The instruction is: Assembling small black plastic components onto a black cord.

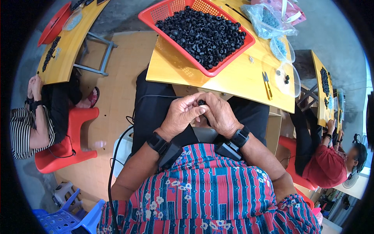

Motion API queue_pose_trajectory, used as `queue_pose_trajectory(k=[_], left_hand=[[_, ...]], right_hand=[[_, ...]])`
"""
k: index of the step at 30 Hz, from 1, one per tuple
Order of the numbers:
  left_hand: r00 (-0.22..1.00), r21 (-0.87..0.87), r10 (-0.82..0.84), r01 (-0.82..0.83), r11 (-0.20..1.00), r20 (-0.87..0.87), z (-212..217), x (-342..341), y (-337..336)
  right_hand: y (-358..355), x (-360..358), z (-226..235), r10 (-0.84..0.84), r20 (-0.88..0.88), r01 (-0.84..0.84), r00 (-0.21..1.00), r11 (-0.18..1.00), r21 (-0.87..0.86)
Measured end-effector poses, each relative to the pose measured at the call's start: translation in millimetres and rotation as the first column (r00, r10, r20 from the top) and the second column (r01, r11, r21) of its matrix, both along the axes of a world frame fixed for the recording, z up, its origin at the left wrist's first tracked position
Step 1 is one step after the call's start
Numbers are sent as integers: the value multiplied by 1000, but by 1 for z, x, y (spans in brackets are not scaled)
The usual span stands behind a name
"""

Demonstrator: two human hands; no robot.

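Small black rubber grommet (201, 102) pinched over the lap, short of the table (241, 78), between fingers of left hand (180, 115) and right hand (220, 115), both clenched on it; likely light, squashy, best gripped by its rim.

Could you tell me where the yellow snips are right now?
In the head view, the yellow snips lie on the wooden table, right of the red basket.
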State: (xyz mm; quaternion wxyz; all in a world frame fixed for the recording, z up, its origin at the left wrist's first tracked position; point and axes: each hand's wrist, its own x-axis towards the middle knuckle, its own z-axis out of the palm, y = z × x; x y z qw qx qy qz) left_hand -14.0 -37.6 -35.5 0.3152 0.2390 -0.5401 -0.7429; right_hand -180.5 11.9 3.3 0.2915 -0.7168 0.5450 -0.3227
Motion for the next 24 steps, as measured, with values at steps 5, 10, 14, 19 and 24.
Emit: queue_pose_trajectory(k=[5, 10, 14, 19, 24], left_hand=[[1000, 30, 16, -17, 999, 17, 1, -1, 2], [997, 80, 55, -51, 995, -53, -1, -5, 1], [991, 218, 79, -55, 974, -104, -5, -2, -2], [995, 256, 72, -53, 965, -66, -3, 1, -6], [993, 301, 102, -80, 950, -61, 2, -4, -5]], right_hand=[[0, -1, -3, -7, 22, 8, 1000, 1000, -20], [-5, -1, -10, -48, 151, 51, 987, 999, -16], [-3, -8, -7, -271, 849, -266, 454, 868, 419], [3, -19, 1, -386, 912, -392, 142, 823, 410], [2, -50, 28, -332, 890, -34, 312, 933, 359]])
